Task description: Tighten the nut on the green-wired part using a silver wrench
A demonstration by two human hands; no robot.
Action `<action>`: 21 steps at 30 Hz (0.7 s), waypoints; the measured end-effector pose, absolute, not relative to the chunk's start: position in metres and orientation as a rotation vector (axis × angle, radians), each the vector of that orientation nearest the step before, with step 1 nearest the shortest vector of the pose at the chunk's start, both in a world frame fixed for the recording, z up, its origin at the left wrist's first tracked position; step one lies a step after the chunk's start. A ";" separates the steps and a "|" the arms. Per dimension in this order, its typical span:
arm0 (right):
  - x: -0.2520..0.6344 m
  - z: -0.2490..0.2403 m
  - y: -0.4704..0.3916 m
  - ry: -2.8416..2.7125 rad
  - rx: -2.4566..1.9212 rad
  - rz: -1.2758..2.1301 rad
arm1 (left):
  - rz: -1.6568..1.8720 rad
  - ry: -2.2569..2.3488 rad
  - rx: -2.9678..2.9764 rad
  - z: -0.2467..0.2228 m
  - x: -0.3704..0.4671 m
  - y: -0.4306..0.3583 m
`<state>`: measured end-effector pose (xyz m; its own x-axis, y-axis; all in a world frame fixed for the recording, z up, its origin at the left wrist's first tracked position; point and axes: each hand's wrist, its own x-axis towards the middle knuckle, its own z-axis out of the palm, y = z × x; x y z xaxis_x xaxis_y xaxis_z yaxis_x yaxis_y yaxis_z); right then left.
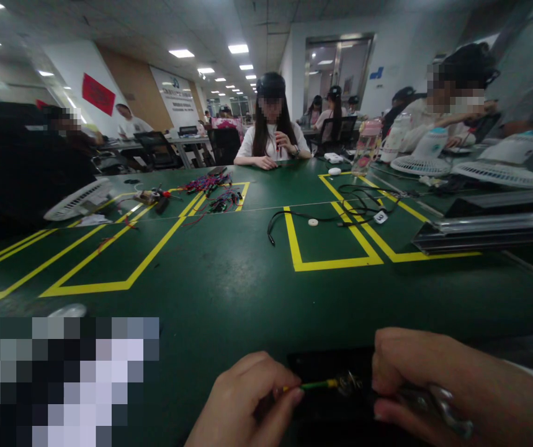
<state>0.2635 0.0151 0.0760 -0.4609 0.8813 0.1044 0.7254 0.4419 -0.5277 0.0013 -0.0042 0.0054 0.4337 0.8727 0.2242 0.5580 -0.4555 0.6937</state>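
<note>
left hand (247, 397): pinches green wire (319, 385) | right hand (427, 379): closed on metal tool (438, 403) (partly hidden)

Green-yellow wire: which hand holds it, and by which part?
Left hand pinches the green-yellow wire by its left end; right hand holds a metal tool.

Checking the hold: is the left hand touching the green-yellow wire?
Touching. The head view shows the left hand pinching the green-yellow wire between thumb and fingertip.

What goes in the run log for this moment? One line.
left hand: pinches green-yellow wire | right hand: holds metal tool | surface: green table
</note>
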 end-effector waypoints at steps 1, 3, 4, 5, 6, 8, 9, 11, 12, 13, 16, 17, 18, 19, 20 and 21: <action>0.260 0.080 0.017 -2.348 -1.355 0.584 | 0.791 1.194 2.162 0.006 0.002 -0.004; 0.257 0.084 0.020 -2.380 -1.335 0.578 | 0.814 1.193 2.161 0.007 0.003 -0.005; 0.257 0.085 0.021 -2.396 -1.325 0.579 | 0.824 1.193 2.161 0.007 0.003 -0.005; 0.259 0.086 0.022 -2.414 -1.313 0.580 | 0.830 1.195 2.160 0.008 0.003 -0.005; 0.262 0.085 0.022 -2.436 -1.296 0.584 | 0.834 1.193 2.162 0.008 0.004 -0.005; 0.269 0.085 0.023 -2.511 -1.229 0.590 | 0.829 1.191 2.164 0.007 0.003 -0.005; 0.272 0.086 0.024 -2.568 -1.182 0.588 | 0.823 1.187 2.166 0.007 0.003 -0.005; 0.274 0.090 0.027 -2.696 -1.100 0.574 | 0.816 1.190 2.167 0.006 0.002 -0.005; 0.274 0.093 0.028 -2.757 -1.075 0.570 | 0.816 1.191 2.168 0.006 0.002 -0.005; 0.273 0.095 0.029 -2.801 -1.070 0.567 | 0.824 1.193 2.170 0.006 0.003 -0.005; 0.270 0.101 0.032 -2.826 -1.091 0.575 | 0.842 1.201 2.172 0.005 0.003 -0.005; 0.271 0.102 0.032 -2.805 -1.097 0.580 | 0.836 1.199 2.173 0.005 0.003 -0.005; 0.273 0.101 0.032 -2.758 -1.121 0.589 | 0.826 1.194 2.174 0.004 0.002 -0.005; 0.276 0.099 0.030 -2.685 -1.170 0.606 | 0.809 1.192 2.172 0.004 0.001 -0.004; 0.280 0.096 0.028 -2.594 -1.232 0.634 | 0.795 1.185 2.172 0.004 0.001 -0.004; 0.284 0.092 0.026 -2.483 -1.303 0.663 | 0.787 1.179 2.171 0.004 0.000 -0.004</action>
